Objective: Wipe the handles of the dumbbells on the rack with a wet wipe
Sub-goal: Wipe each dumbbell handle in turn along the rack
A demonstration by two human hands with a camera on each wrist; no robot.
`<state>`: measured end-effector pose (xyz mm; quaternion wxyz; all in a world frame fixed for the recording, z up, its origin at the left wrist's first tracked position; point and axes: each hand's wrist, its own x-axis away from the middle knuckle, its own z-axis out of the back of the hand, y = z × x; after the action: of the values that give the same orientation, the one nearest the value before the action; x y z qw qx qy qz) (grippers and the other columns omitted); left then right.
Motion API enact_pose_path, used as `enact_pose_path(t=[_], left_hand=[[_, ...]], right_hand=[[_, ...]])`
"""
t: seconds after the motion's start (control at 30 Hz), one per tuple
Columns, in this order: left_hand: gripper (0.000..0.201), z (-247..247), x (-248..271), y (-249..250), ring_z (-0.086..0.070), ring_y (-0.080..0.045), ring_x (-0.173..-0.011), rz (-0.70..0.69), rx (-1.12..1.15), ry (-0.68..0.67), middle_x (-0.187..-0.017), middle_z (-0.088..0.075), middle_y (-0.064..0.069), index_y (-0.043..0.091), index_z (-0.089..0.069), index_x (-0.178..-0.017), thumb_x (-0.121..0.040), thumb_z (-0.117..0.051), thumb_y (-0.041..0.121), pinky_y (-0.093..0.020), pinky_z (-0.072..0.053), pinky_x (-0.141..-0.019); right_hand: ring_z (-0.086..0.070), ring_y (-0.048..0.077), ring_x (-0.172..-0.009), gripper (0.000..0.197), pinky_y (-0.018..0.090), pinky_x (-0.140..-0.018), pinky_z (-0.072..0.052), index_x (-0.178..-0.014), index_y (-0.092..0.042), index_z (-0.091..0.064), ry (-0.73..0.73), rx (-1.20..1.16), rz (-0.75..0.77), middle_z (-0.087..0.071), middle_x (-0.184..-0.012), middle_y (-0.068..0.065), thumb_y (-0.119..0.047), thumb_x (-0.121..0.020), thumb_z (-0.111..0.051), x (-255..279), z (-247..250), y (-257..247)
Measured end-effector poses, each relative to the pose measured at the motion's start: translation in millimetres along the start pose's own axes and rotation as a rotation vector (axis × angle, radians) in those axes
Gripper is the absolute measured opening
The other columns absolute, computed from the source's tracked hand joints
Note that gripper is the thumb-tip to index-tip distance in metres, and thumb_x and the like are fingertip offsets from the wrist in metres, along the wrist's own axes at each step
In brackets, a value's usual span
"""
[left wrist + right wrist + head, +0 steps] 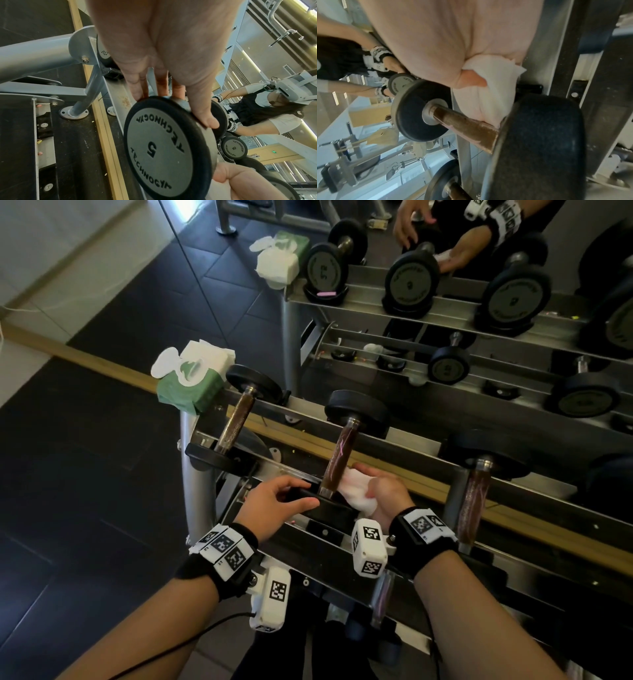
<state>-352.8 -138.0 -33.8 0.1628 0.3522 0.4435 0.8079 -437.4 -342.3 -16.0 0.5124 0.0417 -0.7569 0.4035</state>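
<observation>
Three dumbbells lie on the rack's top row. My left hand (310,493) grips the near head (164,146) of the middle dumbbell, marked 5, fingers over its rim and thumb (205,120) on the edge. My right hand (366,484) holds a crumpled white wet wipe (356,491) and presses it against the right side of that dumbbell's brown knurled handle (339,460), close to the near head. In the right wrist view the wipe (496,88) is bunched between the hand (471,81) and the handle (464,124). The upper handle is bare.
A green pack of wipes (191,378) with its lid open sits at the rack's left end. The left dumbbell (236,419) and right dumbbell (474,498) flank the middle one. A mirror (445,302) behind repeats the rack. Another dumbbell (382,601) lies on a lower row.
</observation>
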Motion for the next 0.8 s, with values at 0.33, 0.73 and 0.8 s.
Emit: enact_pose_path(t=[0.33, 0.73, 0.8], left_hand=[[0.05, 1.1, 2.8, 0.7, -0.066, -0.004, -0.101, -0.013, -0.009, -0.008, -0.109, -0.069, 0.011, 0.05, -0.066, -0.105, -0.059, -0.072, 0.07, -0.032, -0.054, -0.092], [0.029, 7.8, 3.7, 23.0, -0.057, -0.004, -0.104, 0.077, -0.083, -0.023, -0.108, -0.063, 0.016, 0.044, -0.068, -0.098, -0.073, -0.08, 0.052, -0.03, -0.048, -0.09], [0.031, 7.6, 4.2, 23.5, -0.055, -0.002, -0.104, 0.077, -0.103, -0.002, -0.107, -0.062, 0.018, 0.043, -0.068, -0.099, -0.073, -0.079, 0.053, -0.023, -0.043, -0.081]], right_hand=[[-0.06, 0.034, -0.106, 0.059, 0.047, -0.08, -0.055, -0.093, -0.026, -0.072, -0.07, 0.142, -0.02, -0.064, -0.116, 0.012, 0.017, -0.077, -0.035, 3.4, 9.3, 5.5], [-0.057, 0.009, -0.108, 0.046, 0.022, -0.09, -0.046, -0.125, -0.029, -0.064, -0.272, 0.814, 0.442, -0.06, -0.123, -0.001, -0.005, -0.097, -0.039, 22.8, -4.4, -64.5], [-0.056, -0.004, -0.099, 0.033, 0.013, -0.085, -0.041, -0.123, -0.037, -0.064, -0.298, 0.992, 0.616, -0.06, -0.116, -0.008, -0.026, -0.102, -0.041, 16.6, -11.2, -71.6]])
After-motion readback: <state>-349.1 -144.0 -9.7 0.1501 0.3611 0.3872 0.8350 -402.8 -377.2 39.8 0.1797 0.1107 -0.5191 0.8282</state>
